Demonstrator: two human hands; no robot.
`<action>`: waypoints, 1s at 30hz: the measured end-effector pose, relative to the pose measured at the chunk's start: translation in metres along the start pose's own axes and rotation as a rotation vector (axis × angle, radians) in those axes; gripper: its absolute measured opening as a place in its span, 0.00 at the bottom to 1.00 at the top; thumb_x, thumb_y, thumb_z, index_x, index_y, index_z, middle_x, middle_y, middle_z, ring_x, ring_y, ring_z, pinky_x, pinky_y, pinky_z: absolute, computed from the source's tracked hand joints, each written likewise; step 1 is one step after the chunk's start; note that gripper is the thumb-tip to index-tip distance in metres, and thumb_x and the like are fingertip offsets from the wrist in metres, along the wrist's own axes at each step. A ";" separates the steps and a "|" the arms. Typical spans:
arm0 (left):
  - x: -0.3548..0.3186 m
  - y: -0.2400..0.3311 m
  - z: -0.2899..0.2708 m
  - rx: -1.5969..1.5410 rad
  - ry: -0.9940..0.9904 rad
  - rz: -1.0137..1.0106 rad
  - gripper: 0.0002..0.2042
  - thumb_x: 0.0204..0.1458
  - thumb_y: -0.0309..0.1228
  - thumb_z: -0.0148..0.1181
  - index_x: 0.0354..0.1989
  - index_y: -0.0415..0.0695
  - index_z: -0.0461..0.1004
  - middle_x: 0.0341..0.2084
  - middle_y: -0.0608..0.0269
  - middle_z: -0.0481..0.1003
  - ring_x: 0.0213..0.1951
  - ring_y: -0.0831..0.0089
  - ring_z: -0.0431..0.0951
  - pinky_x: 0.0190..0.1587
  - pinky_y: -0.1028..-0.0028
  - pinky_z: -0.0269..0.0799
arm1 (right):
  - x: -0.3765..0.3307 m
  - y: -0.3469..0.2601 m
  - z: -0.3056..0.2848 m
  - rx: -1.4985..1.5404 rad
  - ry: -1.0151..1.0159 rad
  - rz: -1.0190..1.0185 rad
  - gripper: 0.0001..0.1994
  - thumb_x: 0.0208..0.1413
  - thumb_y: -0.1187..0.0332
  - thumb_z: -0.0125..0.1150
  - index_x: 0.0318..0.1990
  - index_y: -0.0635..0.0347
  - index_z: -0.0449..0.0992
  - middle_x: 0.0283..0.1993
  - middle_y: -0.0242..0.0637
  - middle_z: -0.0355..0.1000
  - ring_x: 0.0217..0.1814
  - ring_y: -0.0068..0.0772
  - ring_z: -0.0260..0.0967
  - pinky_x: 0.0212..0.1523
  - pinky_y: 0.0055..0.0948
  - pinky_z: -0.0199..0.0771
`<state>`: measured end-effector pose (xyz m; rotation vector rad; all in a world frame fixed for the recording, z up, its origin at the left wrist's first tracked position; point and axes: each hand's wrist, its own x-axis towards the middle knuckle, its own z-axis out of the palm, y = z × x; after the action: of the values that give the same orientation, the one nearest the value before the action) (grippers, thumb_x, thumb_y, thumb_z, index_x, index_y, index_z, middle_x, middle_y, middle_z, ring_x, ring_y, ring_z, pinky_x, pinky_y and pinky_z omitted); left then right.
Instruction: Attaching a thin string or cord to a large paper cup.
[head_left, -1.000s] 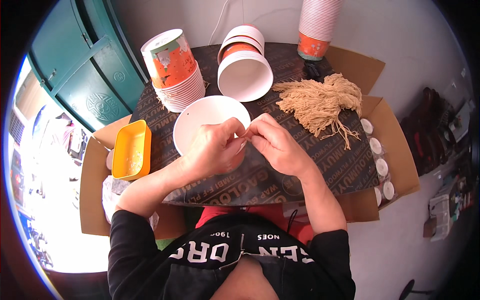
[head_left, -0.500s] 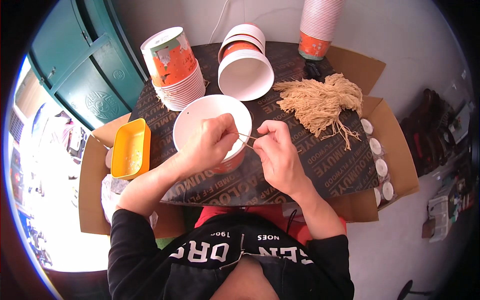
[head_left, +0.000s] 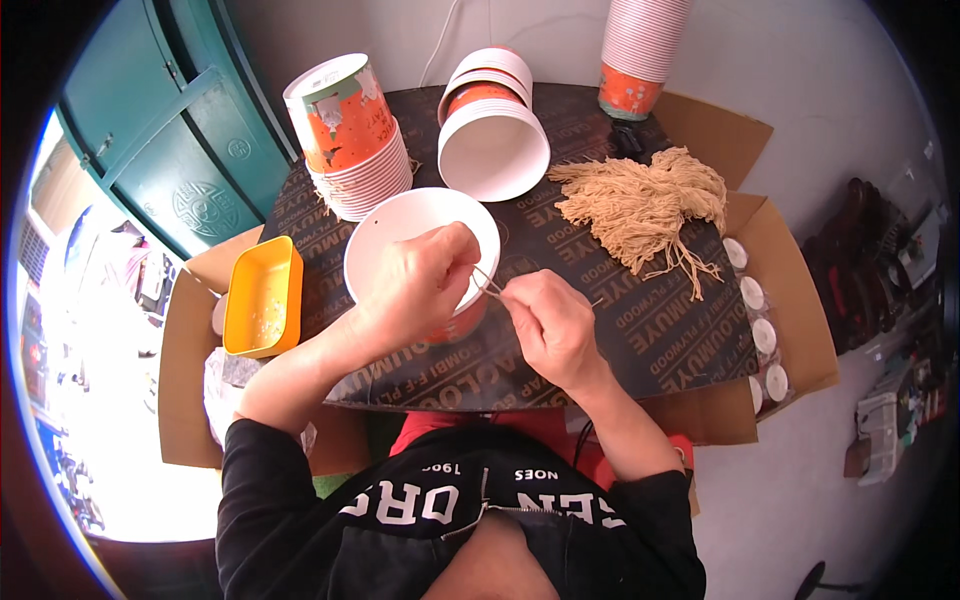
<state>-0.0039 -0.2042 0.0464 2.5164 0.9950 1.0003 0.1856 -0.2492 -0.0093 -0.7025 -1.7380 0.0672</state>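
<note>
A thin tan cord (head_left: pixel 486 281) stretches between my two hands. My left hand (head_left: pixel 420 285) is closed on one part of it, over the near right rim of a white-lined paper bucket (head_left: pixel 385 232) with an orange outside. Just right of the rim, my right hand (head_left: pixel 550 325) pinches the cord, and a short end pokes out past the knuckles. Whether the cord passes through the bucket's wall is hidden by my left hand. A small dark hole shows in the bucket's far left wall. Farther right lies a bundle of tan cords (head_left: pixel 645 205).
Nested paper buckets stand at the back left (head_left: pixel 350 130), lie at the back middle (head_left: pixel 493 150) and rise at the back right (head_left: pixel 635 60). A yellow tub (head_left: pixel 262 300) sits left of the dark tabletop (head_left: pixel 640 345). An open carton (head_left: pixel 795 300) with white round-ended packs is at the right.
My right hand has come down a little and its fingers have closed in tighter on the cord. My left hand has stayed nearly in place at the bucket's rim.
</note>
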 end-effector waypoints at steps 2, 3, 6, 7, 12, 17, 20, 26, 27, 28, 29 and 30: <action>0.000 0.004 -0.001 0.021 -0.007 0.023 0.04 0.50 0.19 0.60 0.33 0.38 0.71 0.25 0.55 0.76 0.28 0.60 0.79 0.31 0.68 0.73 | 0.000 -0.003 0.003 0.007 0.020 0.073 0.07 0.51 0.84 0.61 0.36 0.65 0.73 0.25 0.37 0.71 0.26 0.35 0.72 0.27 0.29 0.72; -0.001 0.006 -0.001 0.065 -0.006 0.061 0.05 0.49 0.19 0.60 0.32 0.39 0.71 0.26 0.55 0.76 0.29 0.58 0.79 0.31 0.68 0.73 | -0.002 -0.005 0.005 0.165 0.024 0.277 0.04 0.55 0.82 0.59 0.36 0.65 0.72 0.22 0.35 0.70 0.23 0.29 0.70 0.25 0.26 0.70; 0.002 0.012 -0.004 0.132 -0.012 0.154 0.06 0.48 0.18 0.61 0.32 0.40 0.70 0.26 0.54 0.76 0.29 0.56 0.79 0.32 0.67 0.73 | -0.003 -0.003 0.012 0.443 0.076 0.534 0.04 0.63 0.75 0.55 0.35 0.66 0.72 0.18 0.29 0.67 0.18 0.14 0.63 0.20 0.19 0.62; 0.002 0.013 -0.005 0.158 -0.019 0.203 0.07 0.48 0.18 0.61 0.32 0.40 0.70 0.27 0.54 0.76 0.29 0.55 0.79 0.32 0.66 0.73 | 0.000 -0.004 0.012 0.561 0.068 0.679 0.05 0.64 0.74 0.56 0.35 0.66 0.73 0.19 0.28 0.68 0.18 0.13 0.62 0.19 0.17 0.59; 0.001 0.011 0.000 0.089 -0.007 0.165 0.08 0.47 0.22 0.64 0.32 0.41 0.69 0.25 0.54 0.76 0.28 0.55 0.78 0.30 0.64 0.73 | 0.002 -0.005 0.019 0.831 0.096 0.907 0.08 0.64 0.71 0.57 0.34 0.65 0.74 0.21 0.26 0.68 0.17 0.11 0.58 0.17 0.16 0.53; 0.004 0.010 0.001 -0.030 -0.045 -0.003 0.07 0.47 0.25 0.65 0.28 0.39 0.70 0.22 0.52 0.76 0.25 0.53 0.78 0.28 0.64 0.74 | -0.003 -0.003 0.023 0.989 0.125 0.979 0.08 0.63 0.70 0.58 0.34 0.65 0.76 0.22 0.26 0.67 0.18 0.12 0.57 0.18 0.16 0.53; 0.006 0.008 0.000 -0.125 -0.097 -0.042 0.07 0.48 0.26 0.64 0.26 0.37 0.73 0.21 0.51 0.76 0.24 0.55 0.79 0.28 0.66 0.74 | -0.002 -0.007 0.020 1.006 0.125 1.044 0.09 0.64 0.68 0.57 0.35 0.65 0.77 0.18 0.25 0.63 0.16 0.14 0.55 0.19 0.18 0.53; 0.006 0.009 0.000 -0.193 -0.162 -0.085 0.06 0.48 0.27 0.64 0.28 0.37 0.76 0.22 0.53 0.77 0.24 0.56 0.80 0.29 0.66 0.75 | -0.003 -0.012 0.016 1.040 0.139 1.067 0.12 0.66 0.65 0.54 0.36 0.66 0.77 0.16 0.26 0.60 0.16 0.16 0.51 0.19 0.20 0.50; 0.006 0.011 0.000 -0.142 -0.164 -0.076 0.05 0.48 0.25 0.65 0.30 0.37 0.76 0.25 0.55 0.77 0.27 0.61 0.80 0.31 0.68 0.75 | -0.003 -0.012 0.015 1.040 0.139 1.067 0.12 0.66 0.65 0.54 0.36 0.66 0.77 0.16 0.26 0.60 0.16 0.16 0.51 0.19 0.20 0.50; 0.005 0.012 0.000 -0.090 -0.166 -0.066 0.04 0.49 0.22 0.65 0.31 0.37 0.76 0.28 0.57 0.77 0.29 0.66 0.81 0.33 0.71 0.75 | -0.002 -0.013 0.015 1.034 0.131 1.057 0.13 0.66 0.65 0.53 0.36 0.66 0.77 0.16 0.26 0.60 0.16 0.16 0.51 0.19 0.20 0.49; 0.004 0.013 0.001 -0.089 -0.165 -0.067 0.04 0.49 0.22 0.65 0.31 0.37 0.76 0.28 0.57 0.77 0.29 0.66 0.81 0.33 0.71 0.75 | -0.001 -0.014 0.014 1.029 0.124 1.048 0.13 0.66 0.65 0.53 0.37 0.67 0.77 0.16 0.26 0.60 0.16 0.16 0.51 0.19 0.20 0.49; 0.003 0.014 0.002 -0.064 -0.107 0.000 0.04 0.48 0.23 0.64 0.29 0.37 0.76 0.28 0.56 0.76 0.30 0.61 0.80 0.32 0.67 0.75 | -0.001 -0.015 0.014 1.029 0.123 1.048 0.13 0.66 0.65 0.53 0.37 0.67 0.77 0.16 0.26 0.60 0.16 0.16 0.51 0.19 0.20 0.49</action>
<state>0.0065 -0.2123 0.0530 2.4894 0.9174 0.8730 0.1664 -0.2577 -0.0080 -0.7040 -0.8372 1.4736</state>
